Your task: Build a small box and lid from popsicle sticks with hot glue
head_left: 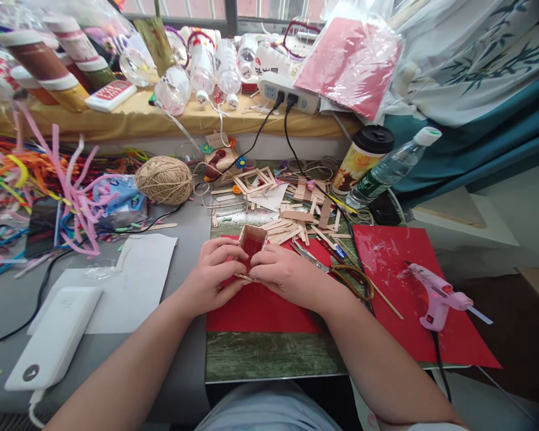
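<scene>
1. Near the bench's front edge, at its middle, I have both hands on a small box [252, 242] of craft sticks with a red lining, held over a red sheet [269, 308].
2. My left hand [211, 274] is curled round the box's left side, thumb and fingers pinching its wall; my right hand [284, 275] is pinched on the right side, fingertips pressed together on the lower rim.
3. A loose stick [242, 276] lies across the box's near edge between my thumbs. I judge the step to be seating or pressing this stick onto the frame while the glue takes.
4. As I read it, the next move calls for steady, even pressure from both sides, keeping the box square and the stick flush with the rim, and not letting fingers slide onto wet glue.
5. A pink glue gun [435, 296] lies on a second red sheet [458, 341] toward the bench's right edge, well apart from my hands, its cord running off the front.
6. More sticks [296, 218] are heaped just behind the box; a twine ball [164, 179] sits toward the back left, beside a tangle of pipe cleaners [49, 173].
7. Writing: a cup [362, 158] with a black lid and a water bottle [390, 167] at the back right carry printed labels, but I cannot read them. A power bank [54, 338] at the front left corner shows a small logo, also too small to tell. The tubes [49, 66] on the shelf behind have red print I cannot make out.
</scene>
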`<state>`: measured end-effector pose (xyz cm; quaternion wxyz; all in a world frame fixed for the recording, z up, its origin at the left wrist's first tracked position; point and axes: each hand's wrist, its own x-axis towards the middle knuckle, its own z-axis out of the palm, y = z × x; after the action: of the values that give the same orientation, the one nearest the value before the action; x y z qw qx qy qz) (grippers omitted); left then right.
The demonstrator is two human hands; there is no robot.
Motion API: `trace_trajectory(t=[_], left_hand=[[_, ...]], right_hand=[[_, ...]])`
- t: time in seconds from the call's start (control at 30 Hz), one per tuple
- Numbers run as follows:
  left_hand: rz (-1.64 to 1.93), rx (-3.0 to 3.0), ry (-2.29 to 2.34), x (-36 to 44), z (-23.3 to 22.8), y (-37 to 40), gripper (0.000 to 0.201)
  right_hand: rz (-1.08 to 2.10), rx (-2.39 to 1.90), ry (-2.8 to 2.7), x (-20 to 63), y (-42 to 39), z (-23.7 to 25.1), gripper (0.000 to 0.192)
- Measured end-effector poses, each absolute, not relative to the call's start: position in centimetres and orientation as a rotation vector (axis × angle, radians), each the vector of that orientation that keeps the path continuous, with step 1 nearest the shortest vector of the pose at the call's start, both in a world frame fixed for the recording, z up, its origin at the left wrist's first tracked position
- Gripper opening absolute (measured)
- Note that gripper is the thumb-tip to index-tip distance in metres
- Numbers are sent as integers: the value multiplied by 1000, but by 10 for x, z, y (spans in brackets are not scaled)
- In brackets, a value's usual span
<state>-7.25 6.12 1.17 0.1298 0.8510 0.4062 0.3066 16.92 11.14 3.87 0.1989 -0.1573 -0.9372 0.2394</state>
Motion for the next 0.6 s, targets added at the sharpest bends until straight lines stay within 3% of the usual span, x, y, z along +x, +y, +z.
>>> trace_trajectory(t=[0.6], left_hand=[[959,2488,1218,-67,12,59,12]], right_hand=[[660,-425,-2592,168,111,41,20]])
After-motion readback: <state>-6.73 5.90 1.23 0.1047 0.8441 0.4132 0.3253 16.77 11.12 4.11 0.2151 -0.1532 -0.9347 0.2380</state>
